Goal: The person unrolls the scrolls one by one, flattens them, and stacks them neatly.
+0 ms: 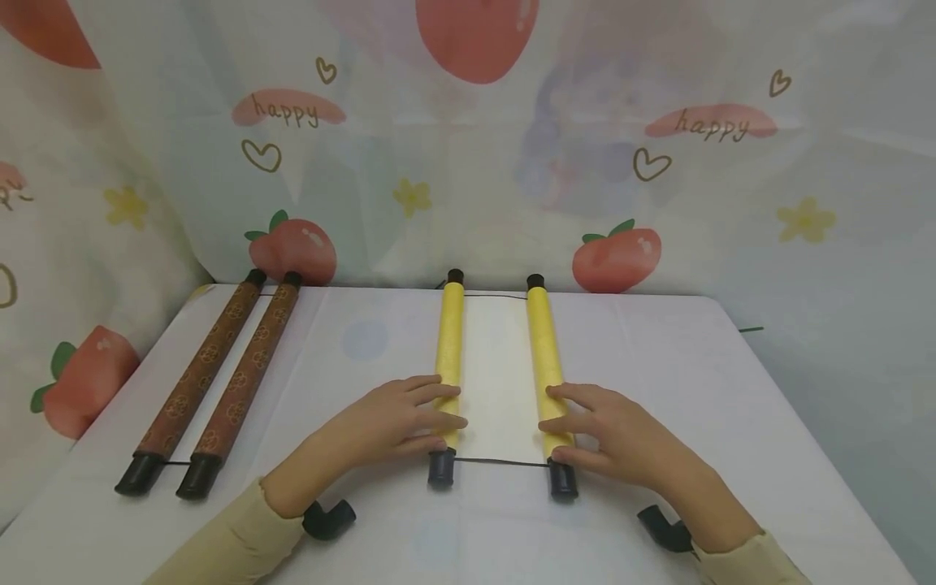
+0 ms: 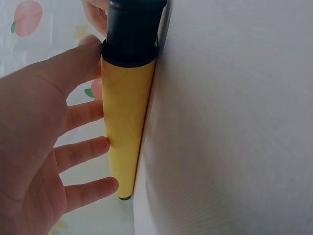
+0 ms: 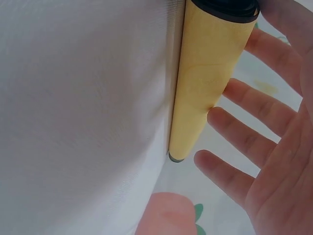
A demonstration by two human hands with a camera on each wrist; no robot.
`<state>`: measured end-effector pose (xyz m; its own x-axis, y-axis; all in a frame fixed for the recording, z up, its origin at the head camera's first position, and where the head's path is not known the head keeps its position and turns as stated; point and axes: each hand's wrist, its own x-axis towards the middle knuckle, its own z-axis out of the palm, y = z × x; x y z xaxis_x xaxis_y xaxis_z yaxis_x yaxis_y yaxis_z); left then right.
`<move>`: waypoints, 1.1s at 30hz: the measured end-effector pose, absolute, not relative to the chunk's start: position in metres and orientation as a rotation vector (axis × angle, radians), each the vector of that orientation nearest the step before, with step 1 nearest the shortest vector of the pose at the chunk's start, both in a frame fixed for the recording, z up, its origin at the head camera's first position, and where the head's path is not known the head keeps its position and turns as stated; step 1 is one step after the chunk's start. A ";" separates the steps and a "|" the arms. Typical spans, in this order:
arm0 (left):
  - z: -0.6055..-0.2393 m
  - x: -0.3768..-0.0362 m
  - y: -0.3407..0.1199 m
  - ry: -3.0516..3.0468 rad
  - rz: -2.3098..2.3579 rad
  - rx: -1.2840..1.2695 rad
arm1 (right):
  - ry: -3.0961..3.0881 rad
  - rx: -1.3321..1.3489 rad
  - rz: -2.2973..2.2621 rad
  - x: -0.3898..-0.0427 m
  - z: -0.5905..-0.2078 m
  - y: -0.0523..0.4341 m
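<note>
Both sleeves come in over the near edge of the counter point(image 1: 768, 390), each wrist carrying a small black camera mount. Just beyond them the left hand point(image 1: 387, 422) lies with straight, slightly spread fingers point(image 2: 83, 152) laid over the left yellow roller point(image 1: 449, 357), and the right hand point(image 1: 621, 439) mirrors it on the right yellow roller point(image 1: 544, 357); neither hand curls round its roller, the fingertips only press flat on top, a touch that suits rolling or steadying rather than lifting. Between the rollers a strip of pale paper point(image 1: 497, 382) lies open on the cloth, so the yellow scroll point(image 1: 497, 422) sits partly unrolled near the middle of the counter, its black end caps point(image 1: 442, 470) joined by a thin dark cord point(image 1: 500, 463) at the near end. Bare cloth lies to either side of the rollers, more on the right, where the counter runs free to its rounded corner. On the left, well apart, a brown patterned scroll point(image 1: 219, 382) lies fully rolled, angled toward the far left corner. Farther back the yellow rollers end just short of the counter's far edge, where a fruit-printed curtain point(image 1: 468, 162) hangs.
</note>
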<state>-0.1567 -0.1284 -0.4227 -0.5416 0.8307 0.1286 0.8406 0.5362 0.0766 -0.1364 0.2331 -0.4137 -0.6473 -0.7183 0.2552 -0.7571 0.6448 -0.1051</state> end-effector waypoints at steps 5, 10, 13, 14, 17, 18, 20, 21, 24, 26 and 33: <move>-0.423 -0.158 -0.127 -2.637 -0.195 -1.459 | -2.683 1.188 0.295 -0.136 -0.413 0.234; -0.425 -0.160 -0.129 -2.571 -0.244 -1.478 | -2.727 1.170 0.308 -0.136 -0.412 0.234; -0.424 -0.161 -0.129 -2.562 -0.260 -1.492 | -2.713 1.186 0.296 -0.136 -0.412 0.234; -0.424 -0.161 -0.130 -2.566 -0.260 -1.493 | -2.703 1.192 0.290 -0.137 -0.412 0.234; -0.422 -0.160 -0.130 -2.590 -0.251 -1.479 | -2.689 1.195 0.275 -0.137 -0.411 0.235; -0.421 -0.160 -0.131 -2.594 -0.246 -1.473 | -2.694 1.188 0.266 -0.137 -0.410 0.234; -0.420 -0.160 -0.131 -2.592 -0.246 -1.467 | -2.727 1.161 0.258 -0.137 -0.410 0.235; -0.420 -0.160 -0.131 -2.587 -0.249 -1.465 | -2.744 1.148 0.255 -0.137 -0.409 0.235; -0.419 -0.160 -0.131 -2.575 -0.266 -1.464 | -2.766 1.130 0.263 -0.137 -0.409 0.235; -0.419 -0.160 -0.131 -2.579 -0.274 -1.467 | -2.764 1.129 0.274 -0.137 -0.408 0.236; -0.420 -0.161 -0.133 -2.610 -0.267 -1.454 | -2.716 1.158 0.275 -0.138 -0.410 0.239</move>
<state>-0.1613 -0.1327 -0.4195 -0.5225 0.8266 0.2089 0.8518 0.5169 0.0853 -0.1384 0.2393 -0.4100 -0.6820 -0.6934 0.2324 -0.7259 0.6805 -0.0999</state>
